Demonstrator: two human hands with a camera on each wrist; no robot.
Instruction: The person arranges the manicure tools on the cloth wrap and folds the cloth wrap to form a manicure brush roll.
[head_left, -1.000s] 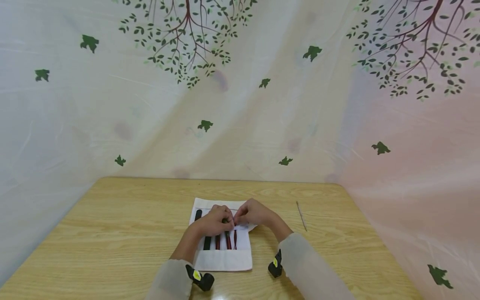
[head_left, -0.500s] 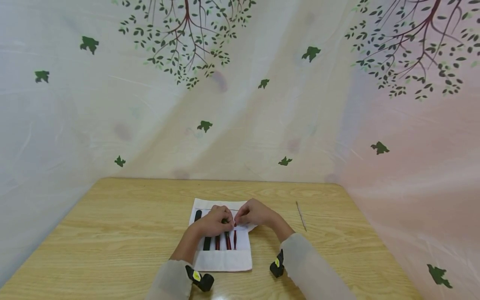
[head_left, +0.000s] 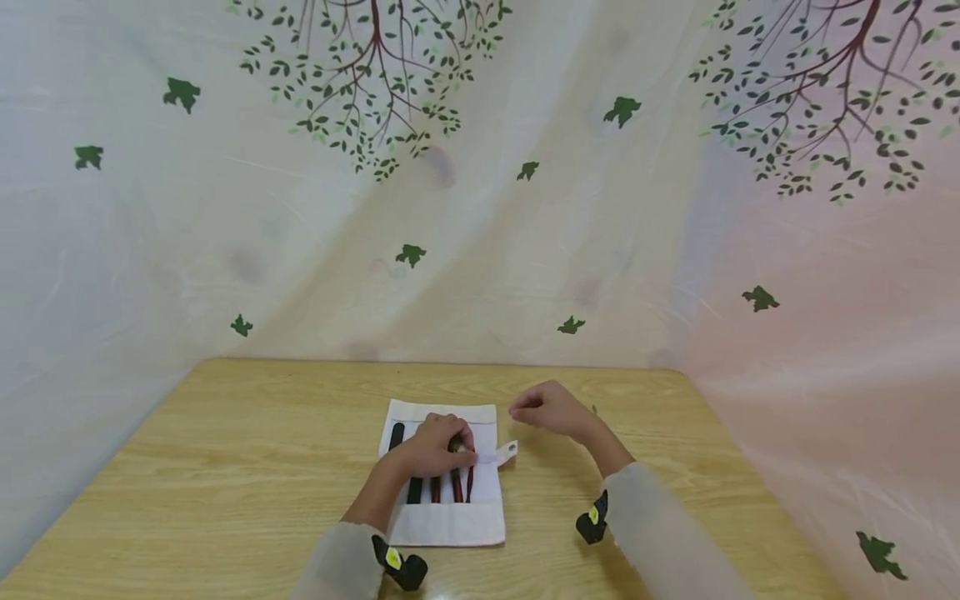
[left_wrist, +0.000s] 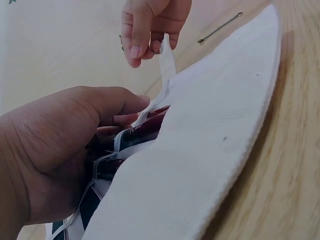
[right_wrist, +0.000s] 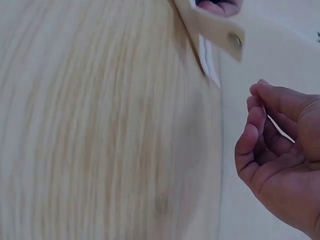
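Note:
A white fabric tool pouch (head_left: 447, 527) lies unfolded on the table, holding several slim tools side by side. My left hand (head_left: 435, 444) rests over its middle, thumb and fingers curled round a slim dark red tool (head_left: 470, 485) at the right end of the row. In the left wrist view thin white elastic (left_wrist: 118, 142) crosses the dark red handles beside that hand; some fingertips are hidden. My right hand (head_left: 551, 408) is raised right of the pouch, fingers loosely bent with nothing between them. A strap with a metal snap (head_left: 507, 452) sticks out from the pouch's right edge.
A thin metal tool with a narrow shaft (left_wrist: 220, 27) lies on the wooden table (head_left: 225, 467) to the right of the pouch, mostly hidden behind the right hand in the head view. A printed curtain (head_left: 315, 275) hangs behind the table.
My right hand has left the slim red tool and moved right and up, away from the pouch, uncovering the snap strap. My left hand has stayed on the pouch.

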